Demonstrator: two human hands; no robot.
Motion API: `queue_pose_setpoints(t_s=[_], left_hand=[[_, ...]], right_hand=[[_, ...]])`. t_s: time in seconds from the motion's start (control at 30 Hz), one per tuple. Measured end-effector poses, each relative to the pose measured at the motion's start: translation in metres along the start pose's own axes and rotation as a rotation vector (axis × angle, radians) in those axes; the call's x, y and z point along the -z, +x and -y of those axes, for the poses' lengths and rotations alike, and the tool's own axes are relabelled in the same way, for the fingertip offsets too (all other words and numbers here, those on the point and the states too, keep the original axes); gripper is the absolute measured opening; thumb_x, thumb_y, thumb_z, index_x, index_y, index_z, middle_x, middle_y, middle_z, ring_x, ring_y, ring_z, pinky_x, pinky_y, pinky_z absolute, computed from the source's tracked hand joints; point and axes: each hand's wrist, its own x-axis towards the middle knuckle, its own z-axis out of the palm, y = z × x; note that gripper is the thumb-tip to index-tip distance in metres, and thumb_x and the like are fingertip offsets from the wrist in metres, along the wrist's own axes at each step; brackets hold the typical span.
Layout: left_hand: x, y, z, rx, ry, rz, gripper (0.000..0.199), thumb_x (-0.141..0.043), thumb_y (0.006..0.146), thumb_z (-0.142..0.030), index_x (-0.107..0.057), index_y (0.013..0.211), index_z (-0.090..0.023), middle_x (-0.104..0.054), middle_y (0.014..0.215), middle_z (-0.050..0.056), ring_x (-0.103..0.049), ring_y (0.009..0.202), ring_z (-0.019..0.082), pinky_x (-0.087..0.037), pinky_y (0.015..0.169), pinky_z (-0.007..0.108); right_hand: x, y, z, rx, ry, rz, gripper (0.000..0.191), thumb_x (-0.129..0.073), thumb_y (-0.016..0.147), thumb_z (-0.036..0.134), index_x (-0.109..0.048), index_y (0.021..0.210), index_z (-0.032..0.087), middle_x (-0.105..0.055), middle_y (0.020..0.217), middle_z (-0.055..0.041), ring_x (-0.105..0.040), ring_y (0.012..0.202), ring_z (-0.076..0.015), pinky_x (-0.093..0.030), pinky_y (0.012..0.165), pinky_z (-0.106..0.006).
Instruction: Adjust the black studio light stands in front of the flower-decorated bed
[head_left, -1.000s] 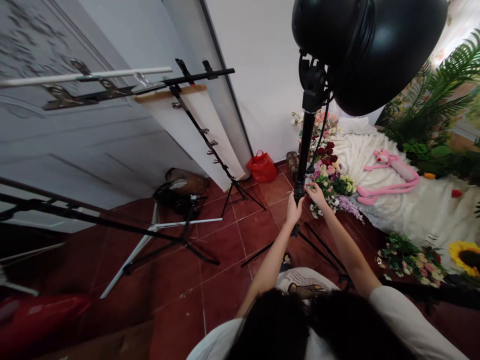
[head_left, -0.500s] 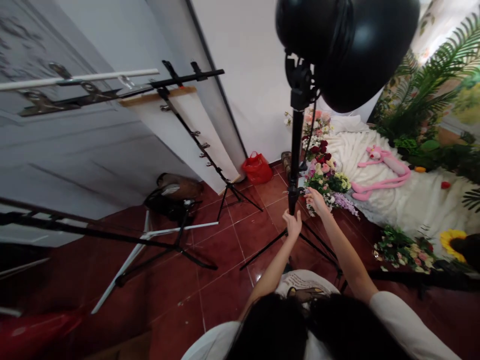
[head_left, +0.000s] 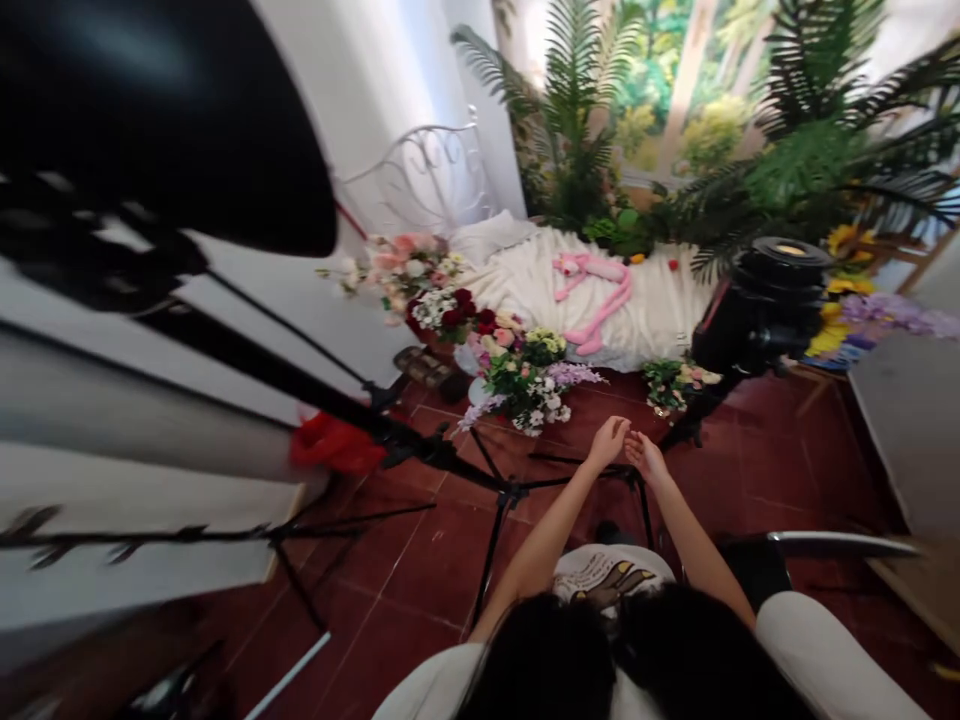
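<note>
My left hand (head_left: 611, 441) and my right hand (head_left: 645, 456) are close together in front of my body, fingers loosely curled but apart. I see nothing in either. Left of them slants the black pole (head_left: 285, 370) of a light stand, its legs spread on the floor around the leg joint (head_left: 511, 494). On top of it, a big black lamp head (head_left: 172, 110) fills the upper left. Just beyond my hands lie bunches of artificial flowers (head_left: 517, 370). Off to the right stands a second black lamp (head_left: 765, 300) on its stand.
A bed with a white blanket (head_left: 660, 310) carries a pink plush toy (head_left: 600, 290); palm plants (head_left: 577, 120) rise behind. A red bag (head_left: 335, 441) and a rack stand (head_left: 210, 537) are on the left. A chair with a metal armrest (head_left: 840, 543) is near right.
My hands have let go of the light stand's pole and come together away from it. The view has turned to the right, bringing the second lamp into sight.
</note>
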Motion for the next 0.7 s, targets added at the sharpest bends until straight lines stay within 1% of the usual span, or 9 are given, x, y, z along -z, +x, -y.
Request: queue_pose_setpoints(t_s=[0.1,0.17,0.23,0.33,0.37,0.43,0.53,0.6,0.7], left_hand=[[-0.038,0.012,-0.022,-0.130,-0.065,0.145,0.033,-0.045,0.092,-0.041,-0.061,0.111,-0.020,-0.067,0.113,0.009,-0.062,0.106,0.018,-0.046,0.098,0.037],[-0.062,0.018,-0.032,-0.204,-0.114,0.224,0.038,-0.046,0.092,-0.041,-0.056,0.122,-0.019,-0.062,0.124,0.010,-0.058,0.116,0.019,-0.043,0.104,0.039],[-0.083,0.023,-0.040,-0.239,-0.133,0.260,0.044,-0.050,0.090,-0.041,-0.051,0.127,-0.019,-0.057,0.131,0.012,-0.054,0.122,0.021,-0.039,0.108,0.041],[-0.106,0.030,-0.049,-0.224,-0.115,0.276,0.043,-0.051,0.089,-0.041,-0.052,0.123,-0.016,-0.057,0.129,0.014,-0.052,0.123,0.023,-0.036,0.110,0.042],[-0.111,0.032,-0.051,-0.217,-0.109,0.284,0.041,-0.050,0.090,-0.042,-0.053,0.120,-0.015,-0.059,0.125,0.015,-0.054,0.120,0.023,-0.037,0.108,0.042],[-0.116,0.036,-0.055,-0.213,-0.107,0.311,0.039,-0.049,0.090,-0.043,-0.055,0.115,-0.015,-0.061,0.118,0.013,-0.057,0.113,0.023,-0.041,0.104,0.041],[-0.116,0.040,-0.055,-0.204,-0.116,0.346,0.037,-0.051,0.089,-0.045,-0.056,0.111,-0.015,-0.063,0.112,0.010,-0.060,0.103,0.021,-0.045,0.098,0.038],[-0.115,0.041,-0.053,-0.192,-0.132,0.355,0.036,-0.054,0.087,-0.045,-0.056,0.109,-0.016,-0.064,0.110,0.009,-0.060,0.101,0.020,-0.045,0.097,0.036],[-0.115,0.041,-0.049,-0.180,-0.149,0.345,0.036,-0.055,0.087,-0.044,-0.057,0.108,-0.016,-0.064,0.108,0.009,-0.060,0.097,0.019,-0.046,0.094,0.034]], right_hand=[[0.036,-0.017,0.009,-0.019,0.150,-0.083,0.021,-0.053,0.085,0.043,-0.055,0.076,0.024,-0.065,0.062,-0.0019,-0.062,0.054,-0.0145,-0.053,0.055,-0.026],[0.053,-0.029,0.018,-0.012,0.238,-0.093,0.024,-0.050,0.087,0.045,-0.055,0.076,0.024,-0.065,0.065,-0.0031,-0.063,0.057,-0.0148,-0.053,0.056,-0.026],[0.067,-0.041,0.028,0.024,0.296,-0.071,0.030,-0.047,0.090,0.049,-0.057,0.078,0.024,-0.066,0.068,-0.0041,-0.063,0.059,-0.0149,-0.053,0.057,-0.026],[0.081,-0.056,0.042,0.101,0.308,-0.036,0.043,-0.041,0.091,0.060,-0.060,0.082,0.022,-0.068,0.076,-0.0061,-0.064,0.063,-0.0146,-0.052,0.057,-0.024],[0.084,-0.059,0.046,0.123,0.279,-0.040,0.046,-0.042,0.090,0.063,-0.060,0.082,0.022,-0.069,0.077,-0.0064,-0.064,0.063,-0.0146,-0.052,0.056,-0.024],[0.087,-0.063,0.052,0.142,0.216,-0.060,0.045,-0.050,0.086,0.064,-0.061,0.082,0.020,-0.068,0.074,-0.0056,-0.063,0.060,-0.0136,-0.051,0.054,-0.022],[0.088,-0.062,0.057,0.110,0.234,-0.092,0.033,-0.067,0.080,0.051,-0.063,0.082,0.018,-0.068,0.068,-0.0030,-0.061,0.053,-0.0100,-0.051,0.052,-0.019],[0.088,-0.060,0.058,0.096,0.281,-0.110,0.028,-0.073,0.076,0.043,-0.064,0.081,0.016,-0.069,0.070,-0.0033,-0.061,0.052,-0.0082,-0.052,0.054,-0.018],[0.088,-0.058,0.058,0.162,0.227,-0.152,0.029,-0.078,0.069,0.040,-0.061,0.075,0.016,-0.070,0.071,-0.0044,-0.063,0.057,-0.0095,-0.054,0.060,-0.020]])
